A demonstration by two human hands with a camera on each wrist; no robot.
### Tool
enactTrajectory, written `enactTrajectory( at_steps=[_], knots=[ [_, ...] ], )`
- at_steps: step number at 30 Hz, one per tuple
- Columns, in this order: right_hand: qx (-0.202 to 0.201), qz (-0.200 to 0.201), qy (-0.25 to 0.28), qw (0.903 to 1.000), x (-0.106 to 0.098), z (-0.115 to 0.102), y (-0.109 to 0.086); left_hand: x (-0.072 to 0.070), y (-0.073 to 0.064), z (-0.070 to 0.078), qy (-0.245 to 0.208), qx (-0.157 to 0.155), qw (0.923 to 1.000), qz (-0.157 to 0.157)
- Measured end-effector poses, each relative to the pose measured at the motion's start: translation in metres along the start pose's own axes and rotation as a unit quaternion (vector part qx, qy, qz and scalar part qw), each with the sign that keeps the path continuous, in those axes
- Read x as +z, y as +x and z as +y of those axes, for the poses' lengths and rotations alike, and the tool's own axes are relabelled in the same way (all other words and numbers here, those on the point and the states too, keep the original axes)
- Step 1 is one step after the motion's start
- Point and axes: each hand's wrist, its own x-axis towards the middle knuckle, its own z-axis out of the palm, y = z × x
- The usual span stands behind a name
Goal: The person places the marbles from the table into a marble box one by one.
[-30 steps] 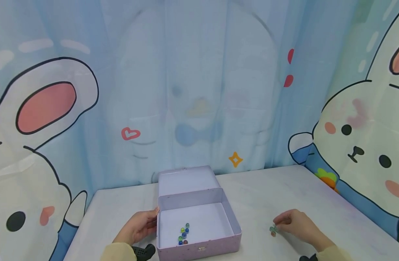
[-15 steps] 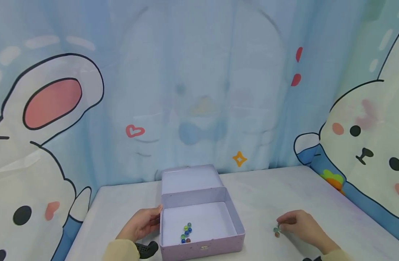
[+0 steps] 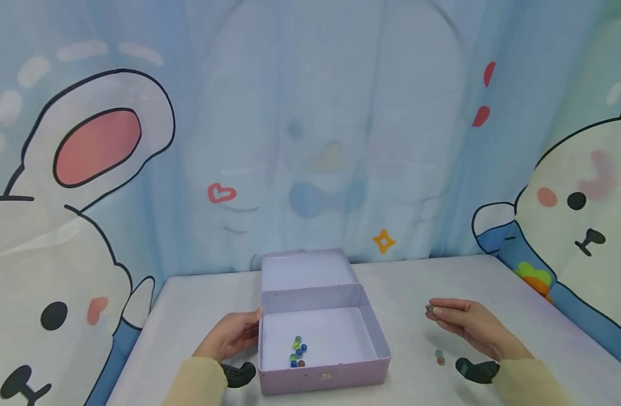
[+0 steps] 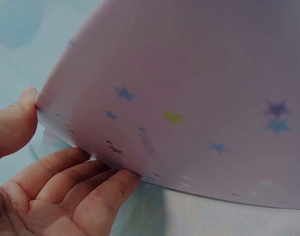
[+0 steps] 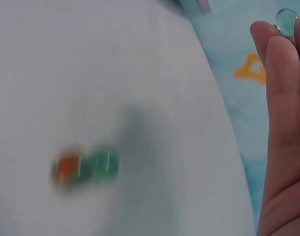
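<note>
Glass marble (image 3: 429,309), in the head view, had just come up off the table (image 3: 407,293), pinched by the right hand (image 3: 468,321), which moments earlier was down there; two marbles (image 3: 439,357) remained below, right of the lilac box (image 3: 325,379) with its cluster of marbles (image 3: 298,353); left wrist view: the left hand (image 4: 66,196) gripped that box; right wrist view: fingertips held the marble clear, so only two still lay out.

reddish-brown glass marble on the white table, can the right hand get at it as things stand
Probably yes: nothing visible blocks the right hand from the reddish-brown glass marble; a green glass marble merely sits beside it. That hand, though, pinches a clear teal glass marble.
</note>
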Motion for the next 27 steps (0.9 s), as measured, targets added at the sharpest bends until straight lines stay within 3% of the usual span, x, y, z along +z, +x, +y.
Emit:
enactTrajectory(
  at_steps=[5,10,13,16,21,24,27],
  knots=[
    [-0.033,-0.026,-0.079,0.996,0.054,-0.026,0.026,0.0,0.0,0.0,0.003,0.004,1.0,0.0],
    [-0.068,-0.085,-0.162,0.9808,0.112,-0.053,0.045,0.0,0.0,-0.001,0.014,0.009,0.9999,0.0],
    [-0.09,-0.11,-0.236,0.9612,0.143,-0.068,0.05,0.0,0.0,-0.001,0.014,0.01,0.9999,0.0],
    [-0.098,-0.109,-0.321,0.9357,0.169,-0.079,0.052,0.0,0.0,0.0,0.01,0.011,0.9999,0.001],
    [-0.072,-0.089,-0.433,0.8942,0.201,-0.088,0.052,-0.001,-0.001,0.001,0.009,0.012,0.9999,0.005],
    [-0.062,-0.086,-0.472,0.8751,0.213,-0.089,0.052,-0.001,-0.001,0.001,0.009,0.009,0.9999,0.006],
    [-0.06,-0.085,-0.495,0.8629,0.222,-0.088,0.053,-0.001,0.0,-0.001,0.007,0.007,0.9999,0.006]
  ],
)
